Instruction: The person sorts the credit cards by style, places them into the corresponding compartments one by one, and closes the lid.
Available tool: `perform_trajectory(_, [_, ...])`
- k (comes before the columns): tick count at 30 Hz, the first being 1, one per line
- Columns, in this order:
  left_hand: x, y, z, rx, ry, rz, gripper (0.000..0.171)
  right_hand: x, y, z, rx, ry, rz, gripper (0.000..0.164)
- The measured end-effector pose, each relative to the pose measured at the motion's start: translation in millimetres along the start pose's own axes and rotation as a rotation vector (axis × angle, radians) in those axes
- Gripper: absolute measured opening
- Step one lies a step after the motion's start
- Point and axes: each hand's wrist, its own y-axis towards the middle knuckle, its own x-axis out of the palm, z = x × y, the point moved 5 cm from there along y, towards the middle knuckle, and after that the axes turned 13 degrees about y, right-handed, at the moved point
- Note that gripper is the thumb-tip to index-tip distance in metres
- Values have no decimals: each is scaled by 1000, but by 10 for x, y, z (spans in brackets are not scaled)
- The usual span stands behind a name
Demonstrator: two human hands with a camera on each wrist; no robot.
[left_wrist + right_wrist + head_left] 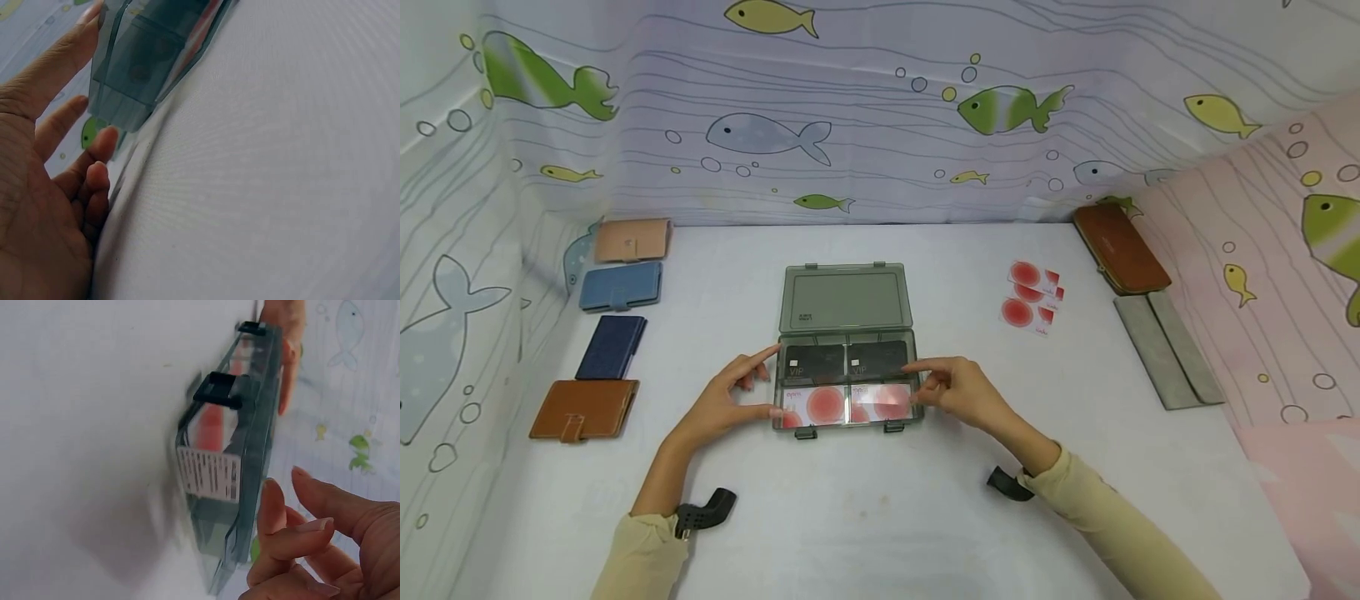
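A grey-green see-through plastic box (778, 404) lies on the table, its lid (850, 298) folded back. Black VIP cards (816, 363) fill its two rear compartments. White cards with red circles (824, 405) lie in the two front ones. Along the left side, my left hand (718, 408) has thumb and index finger spread, touching the box's edge. My right hand (961, 390) is at the right side, index finger stretched to the edge by the right black card (877, 360). In the right wrist view, its fingers are loosely bent beside the box wall (247, 481), with nothing held.
Several wallets stand in a column at left, including a brown one (583, 408) and a navy one (610, 346). Loose red-and-white cards (1017, 313) lie right of the box. A brown purse (1123, 250) and a grey wallet (1165, 350) lie at far right.
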Motion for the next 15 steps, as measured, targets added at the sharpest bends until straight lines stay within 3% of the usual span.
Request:
perform_trajectory(4, [37, 4, -112, -2, 0, -3, 89, -237, -30, 53, -44, -30, 96, 35])
perform_trajectory(9, [49, 1, -150, 11, -18, -7, 89, -851, 21, 298, -102, -147, 270, 38])
perform_trajectory(15, [18, -11, -21, 38, -21, 0, 85, -1632, 14, 755, 31, -237, 413, 46])
